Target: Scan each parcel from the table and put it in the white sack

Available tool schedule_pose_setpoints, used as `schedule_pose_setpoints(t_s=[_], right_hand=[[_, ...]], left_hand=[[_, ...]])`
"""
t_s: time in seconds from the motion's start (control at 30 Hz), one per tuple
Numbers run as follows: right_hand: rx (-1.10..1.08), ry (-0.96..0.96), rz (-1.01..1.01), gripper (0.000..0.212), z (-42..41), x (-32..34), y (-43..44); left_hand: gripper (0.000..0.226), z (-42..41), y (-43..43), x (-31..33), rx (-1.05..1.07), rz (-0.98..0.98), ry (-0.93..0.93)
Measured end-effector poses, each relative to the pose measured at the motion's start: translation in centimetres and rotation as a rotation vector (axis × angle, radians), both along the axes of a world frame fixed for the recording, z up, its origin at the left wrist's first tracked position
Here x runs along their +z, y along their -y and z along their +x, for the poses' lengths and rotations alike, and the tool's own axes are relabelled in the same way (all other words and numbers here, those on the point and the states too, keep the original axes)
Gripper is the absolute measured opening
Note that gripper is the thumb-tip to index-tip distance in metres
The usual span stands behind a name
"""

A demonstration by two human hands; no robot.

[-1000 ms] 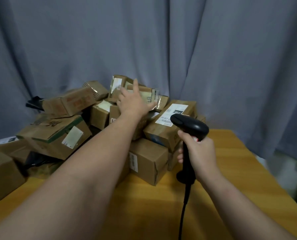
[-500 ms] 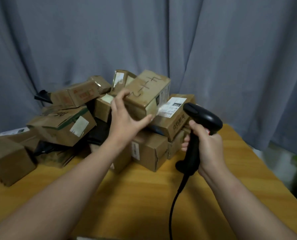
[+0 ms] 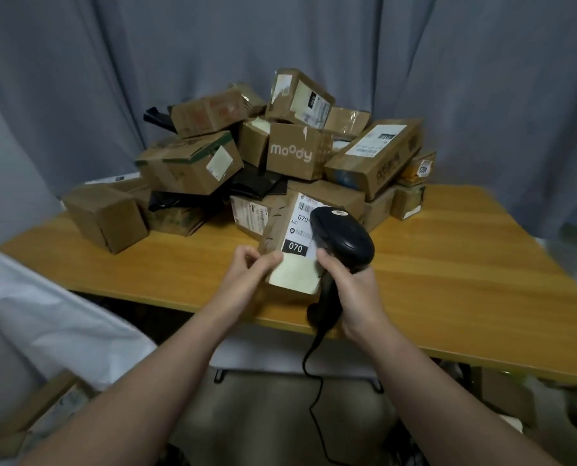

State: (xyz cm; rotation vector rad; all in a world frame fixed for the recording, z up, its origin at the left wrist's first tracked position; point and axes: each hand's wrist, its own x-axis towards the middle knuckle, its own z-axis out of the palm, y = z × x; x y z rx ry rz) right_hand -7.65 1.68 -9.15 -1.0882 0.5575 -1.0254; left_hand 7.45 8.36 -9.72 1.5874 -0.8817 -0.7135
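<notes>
1. Grey pleated curtain (image 3: 112, 62) fills the back of the frame. In front of it, the pale wooden bench (image 3: 465, 264) carries a heap of brown cardboard parcels (image 3: 290, 153) at upper centre.
2. At centre frame I have one small brown cardboard parcel with a white shipping label (image 3: 297, 227) raised over the near part of the bench, label facing the camera.
3. My left hand (image 3: 250, 270) grips its near left corner. My right hand (image 3: 347, 284) is wrapped round the grip of the black corded handheld scanner (image 3: 344, 240), whose head overlaps the label's right side.
4. I judge the step in hand to be the scan itself. To do it well, I would draw the scanner head back a little so it looks at the barcode near the label's top instead of covering it. I would also hold the parcel flat and steady, with my thumb off the printed area.
5. At lower left, beside the bench, lies the crumpled white sack (image 3: 45, 314). Once the read is confirmed, the left hand should carry the parcel there.
</notes>
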Motion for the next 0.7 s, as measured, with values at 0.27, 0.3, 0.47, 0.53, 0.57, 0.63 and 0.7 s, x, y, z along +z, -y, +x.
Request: schedule_pose_setpoints(t_s=[0.27,0.3,0.47,0.53,0.57,0.63,0.7], right_hand=[[-0.204,-0.191,-0.235,0.03,-1.0,-0.4,-0.3],[-0.216,-0.238,-0.26,0.023,-1.2,-0.3,-0.3],[-0.122,-0.426,-0.338,0.018,-1.7,-0.4,-1.5],[-0.129,-0.435,-0.305,0.022,-1.8,-0.7,-1.8],[-0.137,-0.43,-0.285,0.022,-1.8,-0.8,-1.8],[-0.145,-0.429,-0.261,0.02,-2.0,-0.8,-1.9],[-0.142,-0.429,-0.254,0.017,-2.1,-0.7,-1.9]], left_hand=[[0.072,2.5,-0.3,0.5,-0.016,0.133,0.184],[0.084,2.7,-0.4,0.3,-0.011,0.128,0.18],[0.108,2.6,-0.3,-0.8,-0.023,0.149,0.133],[0.1,2.4,-0.1,-1.0,0.007,0.129,0.118],[0.1,2.4,0.0,-1.2,0.023,0.13,0.115],[0.101,2.5,0.1,-1.3,0.044,0.132,0.116],[0.101,2.6,0.1,-1.3,0.049,0.131,0.116]])
